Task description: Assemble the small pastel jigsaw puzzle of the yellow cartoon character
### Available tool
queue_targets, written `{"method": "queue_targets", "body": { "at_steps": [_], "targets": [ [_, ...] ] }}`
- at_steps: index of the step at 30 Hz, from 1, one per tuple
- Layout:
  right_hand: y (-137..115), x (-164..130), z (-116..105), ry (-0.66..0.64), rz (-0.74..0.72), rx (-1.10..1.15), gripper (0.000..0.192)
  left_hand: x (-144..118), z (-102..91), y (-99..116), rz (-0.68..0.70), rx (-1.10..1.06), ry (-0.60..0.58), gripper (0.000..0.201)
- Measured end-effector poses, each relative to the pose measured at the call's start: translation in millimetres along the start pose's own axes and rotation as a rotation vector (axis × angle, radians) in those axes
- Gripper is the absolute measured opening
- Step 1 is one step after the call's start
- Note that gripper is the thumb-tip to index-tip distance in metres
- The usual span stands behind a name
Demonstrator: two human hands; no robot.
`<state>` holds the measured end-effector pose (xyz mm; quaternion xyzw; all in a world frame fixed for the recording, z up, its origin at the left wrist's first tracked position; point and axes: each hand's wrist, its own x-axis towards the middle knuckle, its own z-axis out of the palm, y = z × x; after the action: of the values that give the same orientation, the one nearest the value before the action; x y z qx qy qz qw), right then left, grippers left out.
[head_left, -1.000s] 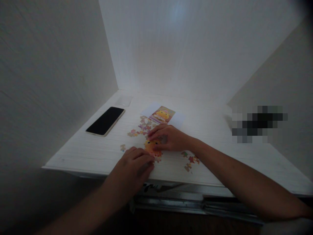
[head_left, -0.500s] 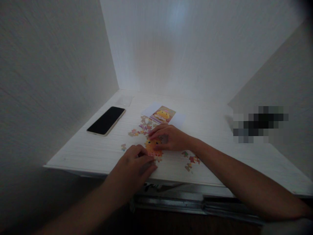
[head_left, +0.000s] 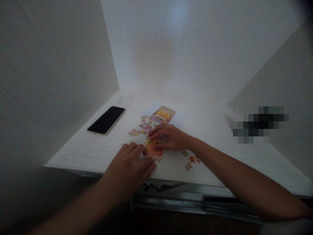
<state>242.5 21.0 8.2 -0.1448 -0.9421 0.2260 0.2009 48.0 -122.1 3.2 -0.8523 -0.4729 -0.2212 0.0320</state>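
Both hands flat on counter (head_left: 93, 153): left hand (head_left: 130, 164) fingers spread beside puzzle (head_left: 152, 147), right hand (head_left: 170, 137) fingers pressing it.

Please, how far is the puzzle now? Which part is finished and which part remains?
Done: a small orange joined section lies on the white table. In hand: the right hand rests on that section, and the left hand lies flat beside it. Left: loose pieces near the reference picture, and more loose ones below the right wrist. Most remains unjoined.
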Motion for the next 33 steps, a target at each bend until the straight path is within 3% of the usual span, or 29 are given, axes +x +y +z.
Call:
{"method": "queue_targets", "body": {
  "at_steps": [10, 16, 20, 26, 33],
  "targets": [
    [0, 0, -1, 0.008, -0.012, 0.038, 0.030, -2, -0.8, -3, 0.098, 0.036, -0.007, 0.013],
    [-1, 0, -1, 0.010, -0.009, 0.026, 0.029, -3, -16.9, -17, 0.027, 0.007, 0.075, 0.029],
    [-3, 1, 0, 0.076, -0.010, 0.009, 0.023, -7, -30.8, -34, 0.004, -0.022, -0.001, 0.033],
    [5, 0, 2, 0.322, 0.067, -0.019, 0.012, -10, -43.0, -58, -0.045, 0.012, -0.061, 0.033],
    [9, -1, 2, 0.334, 0.133, -0.037, 0.018, -13, -44.3, -73, -0.061, -0.044, -0.175, 0.030]
  ]
}}
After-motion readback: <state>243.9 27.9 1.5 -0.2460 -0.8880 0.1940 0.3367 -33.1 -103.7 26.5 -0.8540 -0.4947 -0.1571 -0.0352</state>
